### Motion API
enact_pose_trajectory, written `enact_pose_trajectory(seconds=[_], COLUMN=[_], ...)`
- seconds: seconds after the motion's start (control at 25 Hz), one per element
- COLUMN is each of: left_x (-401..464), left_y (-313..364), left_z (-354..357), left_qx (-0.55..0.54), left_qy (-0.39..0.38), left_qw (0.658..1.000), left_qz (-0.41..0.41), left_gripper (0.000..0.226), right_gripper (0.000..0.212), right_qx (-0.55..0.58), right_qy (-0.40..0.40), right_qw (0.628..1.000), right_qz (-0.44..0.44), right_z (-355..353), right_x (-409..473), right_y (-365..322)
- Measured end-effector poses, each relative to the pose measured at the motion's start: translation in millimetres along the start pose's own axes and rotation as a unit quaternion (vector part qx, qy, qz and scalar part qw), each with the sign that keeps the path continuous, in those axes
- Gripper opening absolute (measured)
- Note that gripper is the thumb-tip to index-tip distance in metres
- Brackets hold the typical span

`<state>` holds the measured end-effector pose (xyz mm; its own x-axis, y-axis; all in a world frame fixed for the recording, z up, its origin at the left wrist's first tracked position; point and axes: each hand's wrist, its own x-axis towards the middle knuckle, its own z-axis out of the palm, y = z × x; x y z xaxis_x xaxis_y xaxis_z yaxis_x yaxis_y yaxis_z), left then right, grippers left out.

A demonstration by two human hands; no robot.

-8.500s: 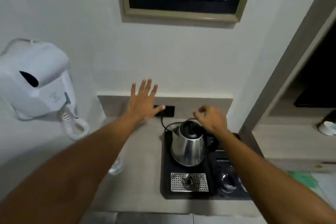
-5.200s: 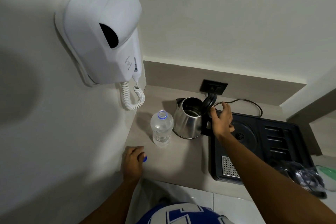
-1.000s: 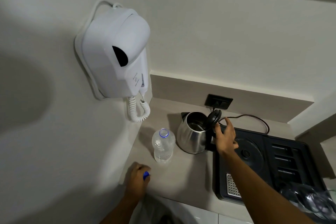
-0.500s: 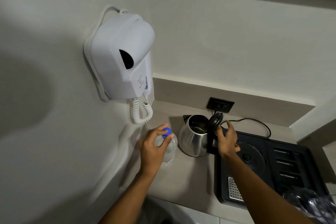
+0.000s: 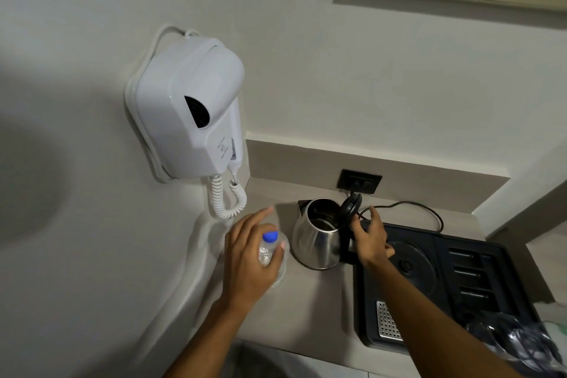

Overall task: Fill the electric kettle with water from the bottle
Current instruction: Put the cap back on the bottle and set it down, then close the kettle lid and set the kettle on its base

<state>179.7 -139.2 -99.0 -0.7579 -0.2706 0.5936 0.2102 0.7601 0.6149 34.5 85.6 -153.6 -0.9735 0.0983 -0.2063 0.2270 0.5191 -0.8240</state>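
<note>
A steel electric kettle (image 5: 316,242) stands on the beige counter (image 5: 310,310), left of its black tray, with its black lid (image 5: 349,209) tipped open. My right hand (image 5: 371,239) grips the kettle's black handle. A clear water bottle (image 5: 273,258) stands upright just left of the kettle, with the blue cap (image 5: 270,236) sitting on its neck. My left hand (image 5: 248,261) wraps around the bottle's upper part, thumb beside the neck, and hides most of the bottle.
A black tray (image 5: 491,285) holds the round kettle base (image 5: 409,265) and a metal drip grate (image 5: 387,321). Plastic-wrapped glasses (image 5: 518,344) lie at its near right. A white wall hair dryer (image 5: 190,110) with coiled cord (image 5: 227,199) hangs left. A wall socket (image 5: 360,181) sits behind.
My left hand rose from the counter's front edge with the blue cap and set it on the bottle's neck. It now holds the bottle. My right hand stayed on the kettle handle.
</note>
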Motion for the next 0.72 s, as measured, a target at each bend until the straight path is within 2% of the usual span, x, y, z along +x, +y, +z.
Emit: enact_pose_trajectory(seconds=[0.04,0.12,0.24,0.36,0.52,0.64,0.72], left_x=[-7.5,-27.1,-39.2,-16.6,10.2,6.9,3.6], left_y=[8.8,27.2,37.1,35.0,50.8,51.4,44.5], left_z=[6.6,28.3,62.0,88.1,111.0,118.0,119.5], left_qx=[0.007,-0.014,-0.026,-0.022,-0.102,-0.09,-0.093], left_qy=[-0.006,-0.072,-0.203,-0.282,-0.3,-0.283,-0.279], left_qw=[0.999,0.995,0.979,0.953,0.916,0.921,0.921], left_qz=[0.036,0.073,-0.003,-0.104,-0.245,-0.252,-0.255], left_gripper=[0.018,0.024,0.061,0.09,0.093,0.091,0.09], right_gripper=[0.098,0.106,0.114,0.123,0.127,0.137,0.135], right_qx=[-0.009,-0.005,-0.061,-0.128,-0.139,-0.114,-0.042], right_qy=[-0.017,-0.046,-0.053,-0.063,-0.078,-0.066,-0.067], right_qw=[1.0,0.999,0.996,0.988,0.983,0.989,0.997], right_qz=[-0.004,0.005,0.029,0.059,0.088,0.063,0.016], right_z=[-0.3,1.5,10.1,16.6,19.4,17.0,7.3], right_x=[1.1,4.9,8.0,10.7,16.9,14.1,9.3], right_y=[-2.7,-13.6,-31.1,-40.4,-44.9,-43.5,-34.4])
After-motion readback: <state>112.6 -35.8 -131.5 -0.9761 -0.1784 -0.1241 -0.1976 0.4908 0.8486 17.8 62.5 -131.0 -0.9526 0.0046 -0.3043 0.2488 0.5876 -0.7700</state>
